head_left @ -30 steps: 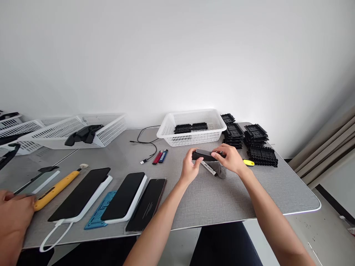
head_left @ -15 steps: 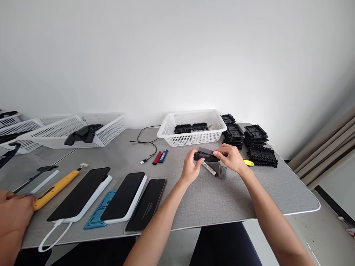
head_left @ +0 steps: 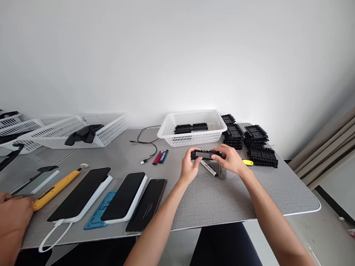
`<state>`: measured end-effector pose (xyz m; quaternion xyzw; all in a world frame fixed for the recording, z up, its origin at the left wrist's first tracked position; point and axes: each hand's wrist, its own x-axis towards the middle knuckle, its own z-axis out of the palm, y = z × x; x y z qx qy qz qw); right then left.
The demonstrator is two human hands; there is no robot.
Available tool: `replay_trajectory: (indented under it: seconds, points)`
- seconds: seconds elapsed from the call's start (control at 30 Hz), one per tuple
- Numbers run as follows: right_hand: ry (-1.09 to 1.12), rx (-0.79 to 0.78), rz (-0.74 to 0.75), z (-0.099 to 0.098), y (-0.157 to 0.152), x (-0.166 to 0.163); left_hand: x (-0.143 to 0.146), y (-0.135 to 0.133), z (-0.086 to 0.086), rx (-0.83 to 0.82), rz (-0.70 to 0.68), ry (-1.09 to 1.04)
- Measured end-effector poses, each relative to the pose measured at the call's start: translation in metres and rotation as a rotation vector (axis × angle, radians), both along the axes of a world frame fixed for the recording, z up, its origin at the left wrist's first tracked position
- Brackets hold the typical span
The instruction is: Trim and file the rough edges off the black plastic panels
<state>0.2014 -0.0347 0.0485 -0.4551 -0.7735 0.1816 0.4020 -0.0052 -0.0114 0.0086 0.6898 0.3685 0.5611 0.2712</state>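
Between my two hands is a black plastic piece with a toothed edge, with a grey strip along its near face. My left hand grips its left end, thumb on the front. My right hand pinches the right end, its thumb pressed near the strip. Just below the piece, a white marker lies slanted on the table against a crumpled grey cloth. A yellow handle pokes out beyond my right wrist; the rest of that tool is hidden.
Behind my hands stands a white basket holding black toothed pieces. Stacks of similar pieces rise at the right. Red and blue lighters, a black cable and several phones lie leftward. A co-worker's hand is at far left.
The black piece has been tilted, so its toothed edge now points up and the grey strip faces me. My right thumb has moved down onto its front. The rest looks unchanged.
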Motion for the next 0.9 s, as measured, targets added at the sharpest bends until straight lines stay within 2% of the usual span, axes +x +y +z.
replay_trajectory:
  seconds: [0.3, 0.57, 0.9]
  points:
    - [0.036, -0.028, -0.042, 0.001, 0.001, 0.005, -0.005, 0.001, 0.004, 0.042, -0.030, 0.037]
    - [0.094, -0.073, -0.030, 0.001, 0.004, 0.009, -0.008, 0.002, 0.007, 0.012, -0.028, 0.011]
    - [0.061, -0.096, -0.053, 0.001, 0.004, 0.008, -0.011, 0.006, 0.006, -0.016, -0.023, -0.007]
